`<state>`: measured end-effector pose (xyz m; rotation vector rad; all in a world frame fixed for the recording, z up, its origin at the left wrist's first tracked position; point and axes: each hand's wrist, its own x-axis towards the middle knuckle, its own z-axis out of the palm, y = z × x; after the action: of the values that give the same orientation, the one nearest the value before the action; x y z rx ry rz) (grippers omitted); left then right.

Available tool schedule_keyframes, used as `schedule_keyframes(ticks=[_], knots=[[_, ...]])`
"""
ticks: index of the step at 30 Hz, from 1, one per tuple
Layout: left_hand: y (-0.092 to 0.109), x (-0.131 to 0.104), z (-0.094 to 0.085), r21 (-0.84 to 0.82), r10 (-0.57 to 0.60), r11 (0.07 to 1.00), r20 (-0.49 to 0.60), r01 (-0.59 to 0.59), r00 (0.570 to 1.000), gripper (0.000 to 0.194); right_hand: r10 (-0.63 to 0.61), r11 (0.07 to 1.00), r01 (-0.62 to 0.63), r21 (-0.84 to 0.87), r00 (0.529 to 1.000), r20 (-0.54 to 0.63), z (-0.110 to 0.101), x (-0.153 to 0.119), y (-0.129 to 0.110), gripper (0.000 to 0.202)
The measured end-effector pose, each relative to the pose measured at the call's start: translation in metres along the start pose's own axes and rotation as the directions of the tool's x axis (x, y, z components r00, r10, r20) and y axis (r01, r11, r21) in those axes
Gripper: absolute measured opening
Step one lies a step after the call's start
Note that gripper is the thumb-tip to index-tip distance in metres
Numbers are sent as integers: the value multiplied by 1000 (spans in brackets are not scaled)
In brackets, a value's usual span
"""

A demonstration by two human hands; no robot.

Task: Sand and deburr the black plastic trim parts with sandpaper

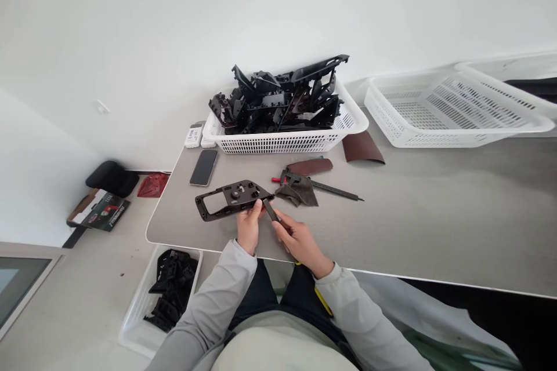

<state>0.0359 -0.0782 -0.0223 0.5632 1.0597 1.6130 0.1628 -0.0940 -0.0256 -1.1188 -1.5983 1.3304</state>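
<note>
A: What've we got here, folks?

B: Low white bin (pixel 138 316) off the table's (pixel 413 214) front edge, black pieces (pixel 174 284) in it. Then our left hand (pixel 249 229), curled closed on a black panel (pixel 237 196) that sticks out just beyond it.

A: And our right hand (pixel 302 242)?

B: Closed round a dark bar (pixel 272 213), tip right at that panel. Further back we've got a white basket (pixel 278 144) heaped with black parts (pixel 270 101), a second white basket (pixel 435 139) to its right.

Left arm (pixel 213 295) and right arm (pixel 369 319), both grey-sleeved, reach forward and converge. The left hand (pixel 248 232) grips, thumb (pixel 257 207) pointing forward; the right hand (pixel 303 242) — just beside it — is curled in a grip, back upward.
</note>
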Motion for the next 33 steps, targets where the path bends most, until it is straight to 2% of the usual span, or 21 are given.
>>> schedule_keyframes(ticks=[6, 11, 14, 18, 24, 33], knots=[[6, -1, 2, 6, -54, 999, -19, 54, 998, 42, 120, 974, -91, 208, 984, -130, -1, 1, 3, 59], [8, -1, 2, 20, -195, 981, 49, 194, 980, 43, 111, 934, -31, 356, 972, -205, -5, 2, 0, 62], [7, 0, 2, 20, -276, 961, 102, 276, 956, 40, 119, 932, -44, 359, 975, -190, -7, 3, -1, 60], [9, 1, 2, 0, -317, 948, 105, 318, 943, 33, 122, 930, -51, 363, 977, -176, -7, 3, -1, 58], [12, 0, 6, 15, -304, 952, 137, 305, 943, 31, 124, 925, -74, 372, 986, -112, -5, 2, 1, 59], [6, -1, 6, 73, -280, 960, 201, 271, 939, 37, 89, 937, -65, 343, 995, -54, -3, 2, 3, 60]])
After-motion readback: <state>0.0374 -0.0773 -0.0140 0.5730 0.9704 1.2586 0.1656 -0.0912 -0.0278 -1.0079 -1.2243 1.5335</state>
